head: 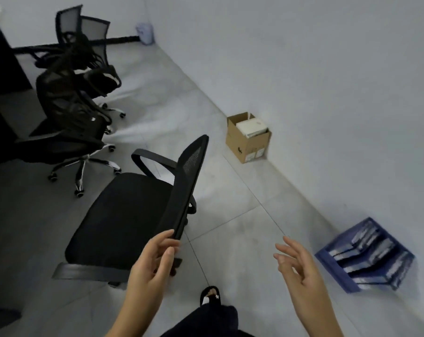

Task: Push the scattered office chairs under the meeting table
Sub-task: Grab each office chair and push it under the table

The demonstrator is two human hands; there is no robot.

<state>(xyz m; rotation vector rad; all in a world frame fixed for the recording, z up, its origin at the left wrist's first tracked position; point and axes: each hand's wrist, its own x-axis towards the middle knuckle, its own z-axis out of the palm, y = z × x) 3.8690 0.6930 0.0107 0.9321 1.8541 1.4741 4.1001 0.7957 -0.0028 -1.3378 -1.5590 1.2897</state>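
Note:
A black mesh office chair [123, 215] stands right in front of me, seat facing left, its backrest [189, 181] edge-on toward me. My left hand [150, 263] touches the near top corner of that backrest, fingers loosely curled around it. Off to the right, my right hand [301, 268] hovers open over the floor, holding nothing. Two more black chairs [72, 122] stand close together at the left, by the dark meeting table [4, 76]. A further mesh chair [84, 32] is behind them near the wall.
A cardboard box [248, 139] with white items sits against the right wall. A blue crate [366, 256] of files lies on the floor at the right. A pale bin [145, 32] stands in the far corner. My foot [211, 296] is below the chair.

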